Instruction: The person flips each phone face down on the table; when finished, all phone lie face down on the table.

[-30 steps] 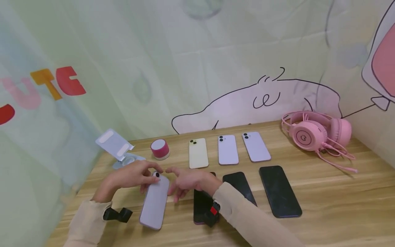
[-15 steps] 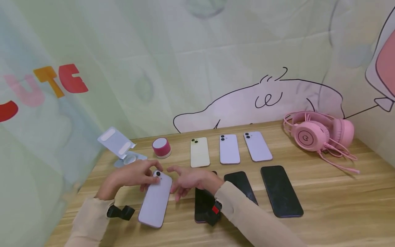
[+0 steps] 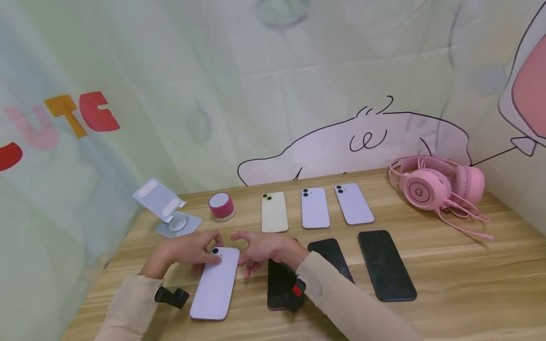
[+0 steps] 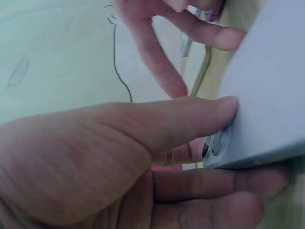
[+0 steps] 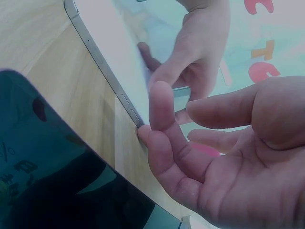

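A pale lilac smartphone [image 3: 215,286] is back up at the left front, its camera end away from me. My left hand [image 3: 189,248] pinches it by the camera end. In the left wrist view the left thumb [image 4: 209,114] lies on the phone's back beside the lens, with fingers along the edge and under it. My right hand [image 3: 264,248] is just right of that end, its fingers loosely bent and holding nothing. Its fingertips are close to the phone's edge; I cannot tell whether they touch. The right forearm partly hides a black-screened phone [image 3: 279,289].
Two more dark phones [image 3: 386,265] lie screen up to the right. Behind stand a blue folding phone stand [image 3: 179,227], a magenta round speaker [image 3: 222,207], a pale yellow phone [image 3: 274,213], two lilac phones [image 3: 314,208] and pink headphones [image 3: 431,187]. A printed curtain backs the wooden table [image 3: 469,284].
The phone in my left hand has turned so its back faces me more squarely. The left hand has shifted slightly right and toward me. The right hand has barely moved.
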Tool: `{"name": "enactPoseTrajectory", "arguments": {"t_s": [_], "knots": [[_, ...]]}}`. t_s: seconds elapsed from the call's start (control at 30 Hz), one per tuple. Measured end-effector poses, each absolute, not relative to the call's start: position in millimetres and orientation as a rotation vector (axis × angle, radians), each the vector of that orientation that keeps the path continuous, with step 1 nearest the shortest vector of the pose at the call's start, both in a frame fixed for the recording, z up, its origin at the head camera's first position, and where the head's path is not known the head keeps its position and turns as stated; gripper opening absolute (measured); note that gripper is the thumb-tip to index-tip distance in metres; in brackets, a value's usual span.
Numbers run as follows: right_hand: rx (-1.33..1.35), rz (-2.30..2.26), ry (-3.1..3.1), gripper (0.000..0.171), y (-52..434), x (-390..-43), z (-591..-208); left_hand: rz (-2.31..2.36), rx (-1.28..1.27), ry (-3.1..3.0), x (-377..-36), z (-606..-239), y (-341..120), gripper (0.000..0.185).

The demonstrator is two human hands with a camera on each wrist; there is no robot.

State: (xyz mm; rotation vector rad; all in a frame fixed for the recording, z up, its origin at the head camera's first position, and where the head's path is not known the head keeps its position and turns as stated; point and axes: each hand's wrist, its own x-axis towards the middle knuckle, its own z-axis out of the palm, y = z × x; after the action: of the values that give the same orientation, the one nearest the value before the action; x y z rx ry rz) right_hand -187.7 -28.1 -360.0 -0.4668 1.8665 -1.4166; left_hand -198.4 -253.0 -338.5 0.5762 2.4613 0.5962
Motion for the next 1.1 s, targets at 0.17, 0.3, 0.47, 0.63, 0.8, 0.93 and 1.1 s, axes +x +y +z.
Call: {"name": "enactPoseTrajectory", "arguments": {"t_s": [0.17, 0.3, 0.47, 0.63, 0.8, 0.93, 1.1], "knots": [[-0.481, -1.390, 1.889, 0.057, -27, -188, -358, 0.584, 0.573, 2.454, -199, -343, -252, 0.029], [-0.496, -1.365, 1.915, 0.053, -26, -189, -358, 0.610, 0.558, 2.416, -198, -344, -251, 0.027], [-0.510, -1.346, 1.927, 0.050, -24, -191, -359, 0.624, 0.566, 2.398, -199, -344, -249, 0.025], [-0.517, -1.344, 1.923, 0.047, -22, -193, -361, 0.636, 0.580, 2.398, -199, -345, -248, 0.025], [-0.525, -1.330, 1.936, 0.044, -21, -194, -361, 0.645, 0.572, 2.408, -198, -346, -248, 0.026], [-0.551, -1.308, 1.949, 0.041, -19, -195, -360, 0.655, 0.565, 2.409, -198, -348, -248, 0.026], [-0.606, -1.256, 1.982, 0.038, -13, -200, -359, 0.616, 0.560, 2.434, -199, -347, -246, 0.025]]}}
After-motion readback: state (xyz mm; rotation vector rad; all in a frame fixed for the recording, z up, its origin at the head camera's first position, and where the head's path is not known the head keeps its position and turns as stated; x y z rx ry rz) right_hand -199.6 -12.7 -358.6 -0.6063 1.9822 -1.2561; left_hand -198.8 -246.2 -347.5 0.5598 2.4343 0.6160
